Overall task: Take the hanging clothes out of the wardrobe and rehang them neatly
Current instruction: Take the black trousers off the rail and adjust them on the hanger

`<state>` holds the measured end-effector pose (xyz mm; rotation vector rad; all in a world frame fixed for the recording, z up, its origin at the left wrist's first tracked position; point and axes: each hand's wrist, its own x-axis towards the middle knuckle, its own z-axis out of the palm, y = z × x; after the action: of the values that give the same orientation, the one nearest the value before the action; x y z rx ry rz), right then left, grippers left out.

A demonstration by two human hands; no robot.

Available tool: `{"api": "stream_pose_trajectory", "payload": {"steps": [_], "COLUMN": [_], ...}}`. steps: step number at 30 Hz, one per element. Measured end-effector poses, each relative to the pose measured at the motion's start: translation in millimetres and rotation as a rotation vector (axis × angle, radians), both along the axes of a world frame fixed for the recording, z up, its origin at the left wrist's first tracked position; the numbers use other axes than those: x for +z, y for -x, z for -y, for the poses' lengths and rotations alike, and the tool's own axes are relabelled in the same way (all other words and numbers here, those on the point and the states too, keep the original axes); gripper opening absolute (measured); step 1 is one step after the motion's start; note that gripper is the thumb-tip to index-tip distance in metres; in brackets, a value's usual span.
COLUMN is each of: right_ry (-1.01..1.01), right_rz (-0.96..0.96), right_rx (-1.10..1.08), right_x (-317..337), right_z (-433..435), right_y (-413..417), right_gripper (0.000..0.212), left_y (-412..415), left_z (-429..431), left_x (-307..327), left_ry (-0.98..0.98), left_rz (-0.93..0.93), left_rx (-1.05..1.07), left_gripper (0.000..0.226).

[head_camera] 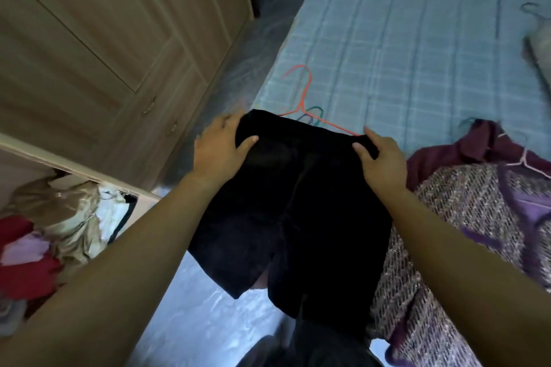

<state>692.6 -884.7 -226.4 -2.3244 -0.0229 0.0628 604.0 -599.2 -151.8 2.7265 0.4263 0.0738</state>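
Black velvety garment (292, 202) held up over the blue checked bed (417, 53) edge, top corners pinched in left hand (219, 149) and right hand (380, 162) grip; probably mid-rehang, next needing the orange wire hanger (307, 98) just beyond.

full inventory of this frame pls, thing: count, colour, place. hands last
black garment: 1, black, centre, held up by its top edge
orange hanger: 1, orange, on the bed just beyond the garment
green hanger: 1, green, beside the orange one, mostly hidden
bed: 1, pale blue checked cover, upper right
maroon garment: 1, maroon, on the bed at right
tweed garment: 1, pink-purple weave, bed edge at lower right
wardrobe: 1, light wood, left, doors shut
clothes pile: 1 heap, beige, red, white, lower left
floor: grey, between wardrobe and bed
left hand: gripping garment's left corner
right hand: gripping right corner
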Motion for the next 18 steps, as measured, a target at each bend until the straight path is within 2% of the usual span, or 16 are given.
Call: {"api": "stream_pose_trajectory", "payload": {"steps": [2,4,8,14,18], "right_ry": [0.228,0.330,0.388,0.437,0.422], "right_rz": [-0.045,-0.093,-0.070,0.001,0.061], "right_rx": [0.157,0.284,0.540,0.795,0.969], "right_x": [-17,-23,-24,2,24], "right_z": [-1,-8,-33,-115,-190], "right_y": [-2,8,49,116,158], "right_gripper": [0.057,0.065,0.082,0.078,0.077], "left_y": [3,20,77,173,239], "left_z": [3,7,4,-25,-59], "left_x": [-15,-24,-34,-31,-18], "left_ry": [0.010,-0.018,-0.041,-0.028,-0.011], "left_rz": [-0.117,-0.183,-0.260,-0.319,-0.276], "left_rx": [0.001,0.013,0.058,0.264,0.411], "left_gripper": [0.067,0.066,0.066,0.070,0.078]}}
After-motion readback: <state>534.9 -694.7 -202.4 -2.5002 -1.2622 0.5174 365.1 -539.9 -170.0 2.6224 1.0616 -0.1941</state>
